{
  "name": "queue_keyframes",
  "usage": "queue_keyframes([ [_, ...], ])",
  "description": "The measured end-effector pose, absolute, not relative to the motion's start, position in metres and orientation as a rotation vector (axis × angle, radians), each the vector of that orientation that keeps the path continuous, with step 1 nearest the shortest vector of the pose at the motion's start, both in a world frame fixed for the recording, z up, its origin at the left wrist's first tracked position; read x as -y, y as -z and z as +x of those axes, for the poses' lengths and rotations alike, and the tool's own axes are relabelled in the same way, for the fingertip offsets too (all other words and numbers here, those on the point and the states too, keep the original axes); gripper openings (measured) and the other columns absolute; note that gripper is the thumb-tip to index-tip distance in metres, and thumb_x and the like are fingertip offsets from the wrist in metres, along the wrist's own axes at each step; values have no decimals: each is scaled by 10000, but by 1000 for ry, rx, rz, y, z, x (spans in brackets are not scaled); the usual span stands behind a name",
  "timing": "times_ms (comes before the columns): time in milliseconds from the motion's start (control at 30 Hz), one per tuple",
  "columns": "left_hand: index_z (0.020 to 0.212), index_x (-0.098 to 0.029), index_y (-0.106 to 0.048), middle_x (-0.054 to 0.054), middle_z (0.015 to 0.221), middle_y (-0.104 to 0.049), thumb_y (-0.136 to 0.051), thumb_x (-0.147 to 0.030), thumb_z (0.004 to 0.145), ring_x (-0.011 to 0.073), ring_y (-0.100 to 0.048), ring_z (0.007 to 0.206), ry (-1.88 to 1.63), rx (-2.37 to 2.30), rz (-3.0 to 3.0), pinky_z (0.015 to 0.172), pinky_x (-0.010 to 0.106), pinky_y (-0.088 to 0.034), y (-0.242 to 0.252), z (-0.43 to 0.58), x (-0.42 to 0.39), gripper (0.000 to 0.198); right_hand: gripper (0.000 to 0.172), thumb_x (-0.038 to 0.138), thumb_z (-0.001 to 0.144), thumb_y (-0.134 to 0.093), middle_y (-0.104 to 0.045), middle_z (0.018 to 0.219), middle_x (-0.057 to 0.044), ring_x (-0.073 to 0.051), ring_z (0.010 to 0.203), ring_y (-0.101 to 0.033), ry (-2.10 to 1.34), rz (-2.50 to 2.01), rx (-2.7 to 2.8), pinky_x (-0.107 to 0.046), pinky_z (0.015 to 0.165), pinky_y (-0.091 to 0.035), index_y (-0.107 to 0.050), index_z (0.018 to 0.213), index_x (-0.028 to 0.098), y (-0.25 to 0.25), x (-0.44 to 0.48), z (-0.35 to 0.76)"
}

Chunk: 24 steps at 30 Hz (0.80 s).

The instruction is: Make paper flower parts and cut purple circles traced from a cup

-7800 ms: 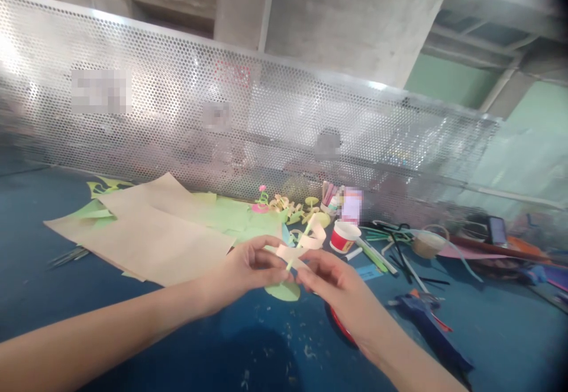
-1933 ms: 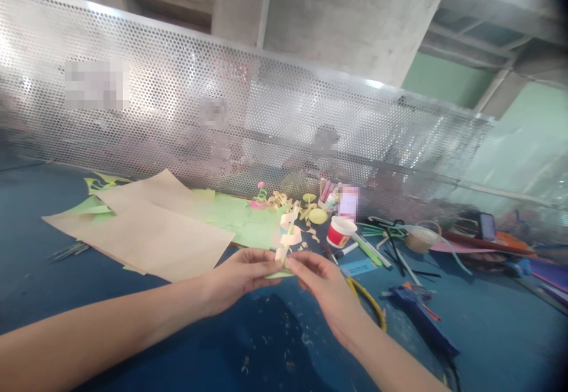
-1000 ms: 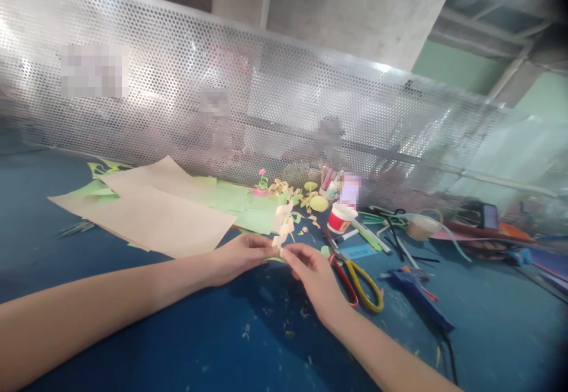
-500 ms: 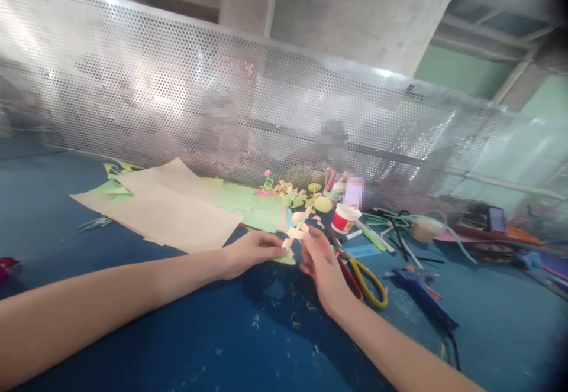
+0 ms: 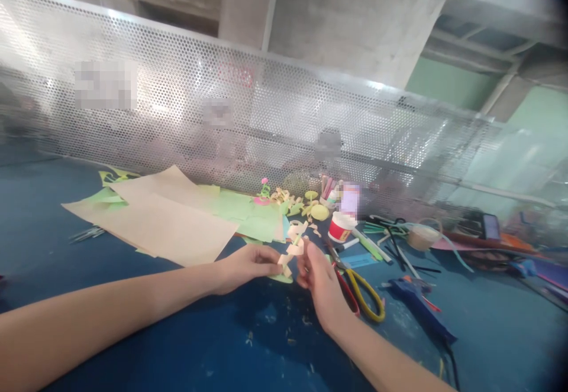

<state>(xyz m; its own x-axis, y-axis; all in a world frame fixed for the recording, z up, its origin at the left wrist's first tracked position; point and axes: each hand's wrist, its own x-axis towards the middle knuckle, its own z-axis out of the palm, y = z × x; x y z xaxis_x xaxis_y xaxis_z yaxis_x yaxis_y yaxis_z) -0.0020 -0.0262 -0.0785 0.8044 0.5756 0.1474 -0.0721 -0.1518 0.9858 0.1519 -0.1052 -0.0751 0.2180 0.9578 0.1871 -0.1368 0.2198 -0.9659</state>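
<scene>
Between my hands is a small paper craft (image 5: 293,249) with cream paper loops along a thin green stem and a flat green base. My left hand (image 5: 248,266) pinches it low down, by the base. Beside the loops, my right hand (image 5: 323,282) has its thumb and fingers closed on the craft's right side; the exact contact is partly hidden. Scissors (image 5: 366,297) with red and yellow handles lie just right of my right hand. Past the craft stand a red and white paper cup (image 5: 341,227) and a little paper flower (image 5: 265,188) with a pink top.
Large beige paper sheets (image 5: 177,226) and green sheets (image 5: 248,217) cover the table's left and middle. A blue glue gun (image 5: 419,306) with its cord lies at right, near pens (image 5: 370,244) and a blue strip (image 5: 358,261). A perforated metal screen (image 5: 284,108) runs behind.
The view has tilted up a little, so the table things sit lower in it. Both hands stay at the paper craft, with only slight finger movement.
</scene>
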Motion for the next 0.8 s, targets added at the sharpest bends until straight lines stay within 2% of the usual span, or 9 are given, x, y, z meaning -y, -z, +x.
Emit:
queue_keyframes([
  [200,780,-153,-673,28,914,-620,-635,-336,755,147,-562,826,-609,-438,1726,759,233,-417,79,2,28,188,280,466,788,-568,-340,597,56,-107,519,-291,-928,-1084,977,-227,450,-252,-545,951,239,76,104,155],
  [400,787,-159,-649,35,901,-596,-626,-369,754,144,-566,789,-781,-583,1915,700,231,-436,82,5,29,214,298,494,871,-401,-328,625,42,-116,531,-270,-939,-998,1018,-225,443,-260,-539,953,244,75,103,157],
  [533,812,-174,-648,42,908,-597,-598,-317,776,153,-575,839,-910,-617,2034,754,248,-440,85,4,28,155,282,470,873,-430,-333,636,42,-118,549,-275,-892,-1010,1006,-223,458,-280,-503,1030,247,73,105,156],
  [700,802,-191,-653,38,905,-596,-576,-309,787,150,-573,822,-965,-697,2092,763,259,-441,88,4,26,142,282,486,875,-399,-334,658,36,-120,557,-297,-851,-1005,990,-216,447,-286,-508,962,241,75,105,156],
  [800,794,-190,-659,41,897,-598,-580,-315,782,152,-568,808,-980,-726,2111,756,263,-440,87,4,26,148,345,508,868,-397,-371,721,22,-129,591,-335,-762,-1062,1031,-242,499,-345,-500,1077,254,74,105,157],
])
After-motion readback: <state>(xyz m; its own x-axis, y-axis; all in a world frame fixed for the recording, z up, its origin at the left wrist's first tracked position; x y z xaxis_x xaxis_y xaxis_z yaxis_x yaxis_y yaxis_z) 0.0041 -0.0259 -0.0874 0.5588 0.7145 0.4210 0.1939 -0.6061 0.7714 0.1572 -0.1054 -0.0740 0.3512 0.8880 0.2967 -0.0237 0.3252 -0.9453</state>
